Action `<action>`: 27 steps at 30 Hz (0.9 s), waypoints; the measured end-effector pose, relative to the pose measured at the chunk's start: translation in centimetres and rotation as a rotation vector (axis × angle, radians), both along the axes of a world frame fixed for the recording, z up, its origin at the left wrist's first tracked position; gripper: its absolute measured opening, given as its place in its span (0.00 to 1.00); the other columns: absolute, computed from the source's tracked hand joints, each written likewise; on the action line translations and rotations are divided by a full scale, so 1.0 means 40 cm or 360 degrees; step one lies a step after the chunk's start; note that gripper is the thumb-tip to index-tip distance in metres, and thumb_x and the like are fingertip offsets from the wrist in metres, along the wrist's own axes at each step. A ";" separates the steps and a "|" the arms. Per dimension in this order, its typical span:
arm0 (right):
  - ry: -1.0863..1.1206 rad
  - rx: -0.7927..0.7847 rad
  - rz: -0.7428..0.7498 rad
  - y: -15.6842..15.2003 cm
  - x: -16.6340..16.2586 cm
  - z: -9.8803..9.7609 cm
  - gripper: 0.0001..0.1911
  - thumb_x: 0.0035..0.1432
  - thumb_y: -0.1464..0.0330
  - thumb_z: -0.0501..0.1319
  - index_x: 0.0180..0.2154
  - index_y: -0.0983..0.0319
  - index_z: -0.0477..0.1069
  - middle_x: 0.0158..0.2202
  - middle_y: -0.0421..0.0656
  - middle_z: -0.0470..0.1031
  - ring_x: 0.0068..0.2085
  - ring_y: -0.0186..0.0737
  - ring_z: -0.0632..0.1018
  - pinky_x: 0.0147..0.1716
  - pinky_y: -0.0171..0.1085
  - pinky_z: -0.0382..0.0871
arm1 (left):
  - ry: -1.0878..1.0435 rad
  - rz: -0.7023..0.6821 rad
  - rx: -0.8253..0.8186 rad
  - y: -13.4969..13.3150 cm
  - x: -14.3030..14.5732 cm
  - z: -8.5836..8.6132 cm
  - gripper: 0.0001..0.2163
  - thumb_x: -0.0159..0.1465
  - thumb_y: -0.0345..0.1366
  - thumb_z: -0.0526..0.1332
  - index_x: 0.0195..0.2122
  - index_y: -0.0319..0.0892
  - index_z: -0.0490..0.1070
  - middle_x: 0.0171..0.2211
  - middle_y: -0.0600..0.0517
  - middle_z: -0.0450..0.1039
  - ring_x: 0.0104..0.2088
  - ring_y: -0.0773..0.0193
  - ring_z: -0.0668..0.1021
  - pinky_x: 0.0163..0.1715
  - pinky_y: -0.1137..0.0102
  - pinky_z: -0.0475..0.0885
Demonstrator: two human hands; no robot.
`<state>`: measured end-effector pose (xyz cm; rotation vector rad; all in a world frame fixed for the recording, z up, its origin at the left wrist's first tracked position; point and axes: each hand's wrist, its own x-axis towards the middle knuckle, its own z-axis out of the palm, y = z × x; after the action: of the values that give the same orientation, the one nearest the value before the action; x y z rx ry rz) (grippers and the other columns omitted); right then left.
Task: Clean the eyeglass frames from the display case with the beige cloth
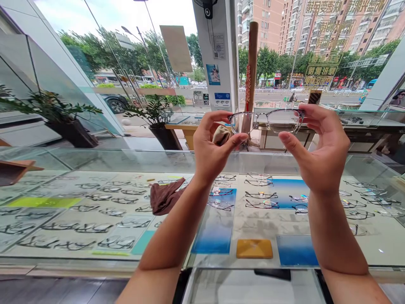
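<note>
I hold a pair of thin-framed glasses (266, 120) up at eye level with both hands, lenses facing me. My left hand (212, 147) pinches the left lens rim between thumb and fingers and also holds a small beige cloth (221, 134) tucked in the palm. My right hand (319, 145) grips the right end of the frame, thumb below and fingers on top. Both forearms rise over a glass display counter (177, 162).
Under the counter glass lie rows of several spectacle frames (95, 211), blue cards and a yellow pad (254, 248). A brown cloth (164, 197) lies on the counter top. Potted plants (158, 116) stand behind it by the shop window, with a tall wooden post (252, 63) beyond.
</note>
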<state>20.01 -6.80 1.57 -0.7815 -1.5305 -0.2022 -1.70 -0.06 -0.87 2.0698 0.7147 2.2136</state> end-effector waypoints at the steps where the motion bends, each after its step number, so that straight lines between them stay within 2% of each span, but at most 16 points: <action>1: 0.0005 0.0004 -0.0036 -0.003 0.000 0.002 0.23 0.61 0.53 0.69 0.56 0.48 0.73 0.54 0.46 0.76 0.56 0.56 0.79 0.59 0.60 0.74 | 0.0015 0.0012 0.0008 0.000 -0.002 0.000 0.21 0.57 0.51 0.76 0.49 0.53 0.75 0.40 0.52 0.77 0.32 0.64 0.75 0.28 0.67 0.72; 5: 0.0028 -0.0001 -0.0093 -0.008 0.002 0.008 0.22 0.60 0.53 0.70 0.55 0.47 0.75 0.51 0.45 0.76 0.53 0.55 0.78 0.58 0.59 0.74 | 0.0071 0.0055 0.0048 0.006 -0.007 -0.002 0.22 0.58 0.51 0.75 0.50 0.53 0.74 0.40 0.52 0.77 0.33 0.64 0.76 0.29 0.67 0.72; 9: 0.0041 -0.0036 -0.0022 0.003 0.008 0.004 0.24 0.60 0.53 0.70 0.57 0.46 0.74 0.52 0.45 0.76 0.54 0.55 0.77 0.58 0.59 0.73 | 0.0035 0.0048 0.0066 0.006 -0.006 -0.004 0.24 0.56 0.51 0.76 0.50 0.52 0.74 0.39 0.54 0.75 0.32 0.65 0.75 0.30 0.68 0.71; 17: 0.0070 -0.0342 0.0162 0.054 0.025 -0.016 0.24 0.59 0.53 0.71 0.55 0.53 0.77 0.52 0.47 0.81 0.48 0.48 0.81 0.52 0.52 0.78 | 0.0015 0.0220 0.0137 -0.036 -0.010 0.012 0.25 0.54 0.51 0.78 0.49 0.50 0.75 0.42 0.52 0.74 0.40 0.61 0.76 0.39 0.65 0.73; 23: 0.0057 -0.0344 0.0170 0.066 0.022 -0.022 0.25 0.58 0.53 0.71 0.55 0.53 0.76 0.53 0.46 0.81 0.49 0.47 0.82 0.52 0.51 0.78 | 0.0086 0.0301 0.0251 -0.052 -0.017 0.027 0.26 0.55 0.53 0.77 0.51 0.52 0.76 0.43 0.51 0.73 0.45 0.57 0.76 0.42 0.62 0.74; 27: 0.0059 -0.0318 0.0153 0.062 0.016 -0.023 0.24 0.59 0.54 0.71 0.55 0.53 0.76 0.52 0.46 0.81 0.49 0.47 0.82 0.53 0.51 0.78 | 0.0085 0.0244 0.0211 -0.057 -0.019 0.027 0.27 0.55 0.53 0.77 0.53 0.54 0.76 0.47 0.49 0.73 0.49 0.55 0.76 0.44 0.61 0.75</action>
<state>20.63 -4.32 0.67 -0.8612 -1.5648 0.0369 -2.46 -2.35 0.22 2.2138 0.7751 2.3539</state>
